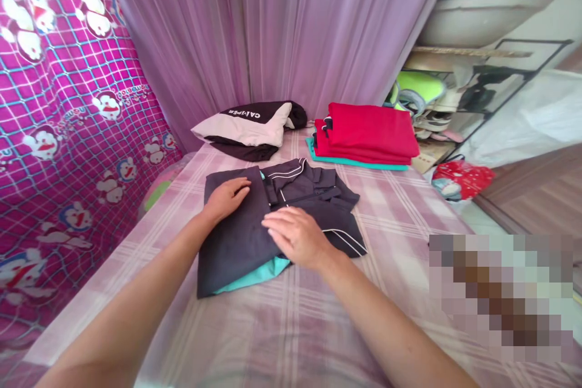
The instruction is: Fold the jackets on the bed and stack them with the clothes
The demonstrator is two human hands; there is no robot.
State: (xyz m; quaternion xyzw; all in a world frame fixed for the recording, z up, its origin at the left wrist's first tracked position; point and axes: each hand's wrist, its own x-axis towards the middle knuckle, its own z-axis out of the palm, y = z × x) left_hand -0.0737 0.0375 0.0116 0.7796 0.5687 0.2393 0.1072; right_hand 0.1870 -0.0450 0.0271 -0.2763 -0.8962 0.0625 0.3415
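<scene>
This is a home bedroom: a bed with a checked sheet, folded clothes on it, purple curtains and a shoe rack beside.

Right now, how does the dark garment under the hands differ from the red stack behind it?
Colour: the dark garment is near-black with white piping; the red stack is bright red. Fold: dark garment partly folded; red stack squared in neat layers. Contact: left hand and right hand lie flat on the dark garment; red stack untouched. Shared: both rest on the checked sheet, each with a teal edge beneath.
</scene>
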